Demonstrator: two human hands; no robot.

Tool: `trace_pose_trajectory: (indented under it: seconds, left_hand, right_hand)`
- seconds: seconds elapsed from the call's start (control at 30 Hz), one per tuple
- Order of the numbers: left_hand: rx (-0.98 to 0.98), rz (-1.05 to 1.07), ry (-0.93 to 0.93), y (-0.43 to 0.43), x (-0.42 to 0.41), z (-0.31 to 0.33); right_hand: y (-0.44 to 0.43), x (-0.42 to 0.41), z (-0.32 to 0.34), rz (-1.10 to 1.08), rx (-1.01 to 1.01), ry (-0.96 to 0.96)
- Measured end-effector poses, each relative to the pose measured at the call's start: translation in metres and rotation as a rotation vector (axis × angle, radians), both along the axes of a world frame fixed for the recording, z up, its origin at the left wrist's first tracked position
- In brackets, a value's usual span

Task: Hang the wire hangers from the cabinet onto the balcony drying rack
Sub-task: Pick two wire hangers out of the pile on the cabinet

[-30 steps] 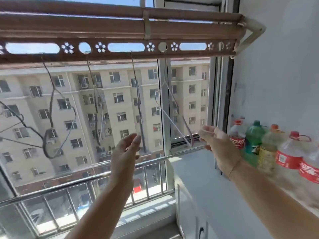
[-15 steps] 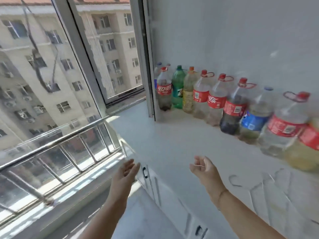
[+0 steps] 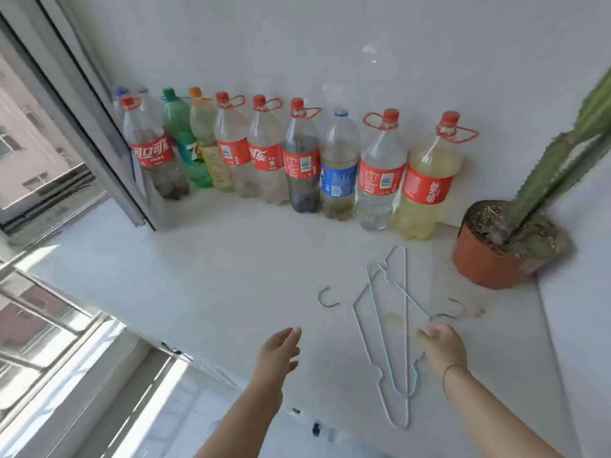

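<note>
Two wire hangers lie crossed on the white cabinet top (image 3: pixel 205 279). The white hanger (image 3: pixel 405 282) has its hook pointing left, and the light blue hanger (image 3: pixel 377 328) has its hook pointing right. My right hand (image 3: pixel 441 350) is over the blue hanger's right side, fingertips at its neck, fingers apart and not closed on the wire. My left hand (image 3: pixel 279 352) hovers open above the cabinet top, left of the hangers, holding nothing. The drying rack is out of view.
A row of several plastic drink bottles (image 3: pixel 301 160) lines the tiled wall behind. A potted cactus (image 3: pixel 496 256) stands right of the hangers. The open window frame (image 3: pixel 99 133) rises at the left. The cabinet's front edge and the floor lie below my arms.
The view has swung down from the drying rack and window to the cabinet top. Both hands have come down, and my right hand has reached the blue hanger.
</note>
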State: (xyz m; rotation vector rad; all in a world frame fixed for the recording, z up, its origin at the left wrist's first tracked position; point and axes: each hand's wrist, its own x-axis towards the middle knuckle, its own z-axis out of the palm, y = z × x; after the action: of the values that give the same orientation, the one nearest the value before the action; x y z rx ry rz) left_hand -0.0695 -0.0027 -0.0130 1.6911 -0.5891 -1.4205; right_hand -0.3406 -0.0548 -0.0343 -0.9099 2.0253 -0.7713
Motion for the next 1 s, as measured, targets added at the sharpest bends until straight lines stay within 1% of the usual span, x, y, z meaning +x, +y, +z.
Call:
trace_pose_trajectory:
  seconds: [0.1, 0.23, 0.33, 0.43, 0.5, 0.57, 0.63, 0.73, 0.77, 0.83, 0.9, 1.0]
  left_hand:
    - [0.093, -0.098, 0.094, -0.024, -0.025, -0.013]
    - [0.184, -0.205, 0.154, -0.054, -0.051, -0.024]
    - [0.231, -0.263, 0.161, -0.074, -0.066, -0.027]
    - [0.232, -0.322, 0.098, -0.090, -0.079, -0.031]
    - [0.208, -0.332, 0.016, -0.099, -0.085, -0.037]
    - [0.200, -0.345, -0.110, -0.105, -0.089, -0.042]
    - [0.185, -0.359, -0.232, -0.109, -0.093, -0.044]
    - [0.181, -0.404, -0.363, -0.113, -0.095, -0.045]
    - [0.180, -0.430, -0.402, -0.114, -0.095, -0.046]
    - [0.184, -0.466, -0.468, -0.115, -0.095, -0.047]
    - [0.191, -0.474, -0.512, -0.116, -0.096, -0.047]
    - [0.220, -0.476, -0.533, -0.119, -0.098, -0.046]
  right_hand:
    - [0.001, -0.009, -0.006, -0.052, 0.039, 0.002]
    - [-0.004, -0.011, -0.012, -0.148, 0.058, 0.005]
    - [-0.012, -0.008, -0.014, -0.130, 0.103, 0.062]
    - [-0.016, -0.006, -0.019, -0.106, 0.193, 0.195]
    - [-0.017, -0.006, -0.022, -0.094, 0.247, 0.271]
    - [-0.016, -0.007, -0.027, -0.085, 0.257, 0.286]
    - [-0.013, -0.011, -0.033, -0.114, 0.228, 0.260]
    - [-0.004, -0.019, -0.030, -0.209, 0.139, 0.167]
    - [0.000, -0.021, -0.027, -0.245, 0.098, 0.098]
    - [0.010, -0.025, -0.020, -0.344, -0.014, -0.157]
    - [0.018, -0.028, -0.012, -0.414, -0.079, -0.411]
    - [0.026, -0.033, -0.005, -0.427, -0.103, -0.552]
